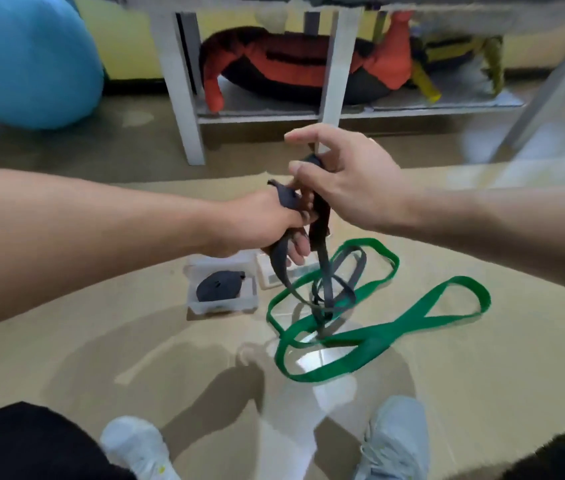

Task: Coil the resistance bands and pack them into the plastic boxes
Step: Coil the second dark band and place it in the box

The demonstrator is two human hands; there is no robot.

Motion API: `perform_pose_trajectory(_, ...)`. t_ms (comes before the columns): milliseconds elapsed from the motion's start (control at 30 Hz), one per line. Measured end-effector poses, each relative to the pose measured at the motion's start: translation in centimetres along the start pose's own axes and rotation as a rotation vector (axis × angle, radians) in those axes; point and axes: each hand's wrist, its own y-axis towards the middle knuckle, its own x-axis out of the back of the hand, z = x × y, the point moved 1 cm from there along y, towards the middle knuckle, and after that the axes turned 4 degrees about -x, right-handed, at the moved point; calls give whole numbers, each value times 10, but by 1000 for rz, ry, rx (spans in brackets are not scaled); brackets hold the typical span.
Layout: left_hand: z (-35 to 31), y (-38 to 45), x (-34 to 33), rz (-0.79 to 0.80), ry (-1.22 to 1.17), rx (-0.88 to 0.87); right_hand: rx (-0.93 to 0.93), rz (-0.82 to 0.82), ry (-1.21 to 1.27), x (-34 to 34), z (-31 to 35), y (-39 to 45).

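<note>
Both hands grip a grey band [322,271], left hand [267,226] fisted, right hand [346,181] pinching its top. A clear box [220,304] holds a coiled dark band [218,286]; a green band [371,337] sprawls beside.

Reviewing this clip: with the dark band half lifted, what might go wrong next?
The dark band, held by the left hand and right hand, hangs down through the loops of the green band; pulling up may drag or snag it. Its loose tail could also knock the open box nearby.
</note>
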Motion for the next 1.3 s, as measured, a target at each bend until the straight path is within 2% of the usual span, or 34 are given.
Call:
perform_pose_trajectory(167,-4,-39,22,-160,-129,-17,64,-67,-154,7,27,9)
perform_pose_trajectory(267,-1,-60,37,-355,-245,-49,-86,-57,14,-5,16,12)
perform_pose_trajectory(300,-3,-67,41,-402,-306,-54,-158,26,42,-14,12,10)
perform_pose_trajectory(367,-9,-80,47,-466,-435,-54,-239,365,38,-35,7,1)
perform_pose_trajectory(433,-17,-90,49,-473,-514,-82,-224,747,18,-56,15,-16)
perform_pose_trajectory(500,-24,-98,50,-455,-584,-140,-157,950,-7,-72,27,-29)
perform_pose_trajectory(567,-31,-103,52,-458,-638,-194,-178,935,94,-87,38,-35)
perform_pose_trajectory(667,-35,-103,63,-541,-657,-266,-214,760,284,-104,39,-31)
perform_pose_trajectory(733,-32,-100,76,-645,-610,-262,-345,608,354,-112,28,-25)
perform_pose_trajectory(800,-26,-98,83,-719,-618,-238,-478,397,325,-115,13,-19)
perform_pose_trajectory(867,-23,-101,81,-664,-697,-196,-512,282,216,-114,6,-14)
perform_pose_trajectory(933,-23,-106,72,-518,-717,-149,-468,311,137,-115,1,-8)
perform_pose_trajectory(1033,-32,-112,63,-321,-744,-126,-401,486,121,-116,3,-5)
perform_pose_trajectory(1133,-33,-111,65,-325,-708,-130,-378,637,186,-123,2,-9)
perform_pose_trajectory(1233,-25,-113,72,-317,-708,-74,-403,645,268,-129,-2,-18)
perform_pose_trajectory(1300,-20,-114,80,-247,-710,-2,-444,629,311,-130,-4,-22)
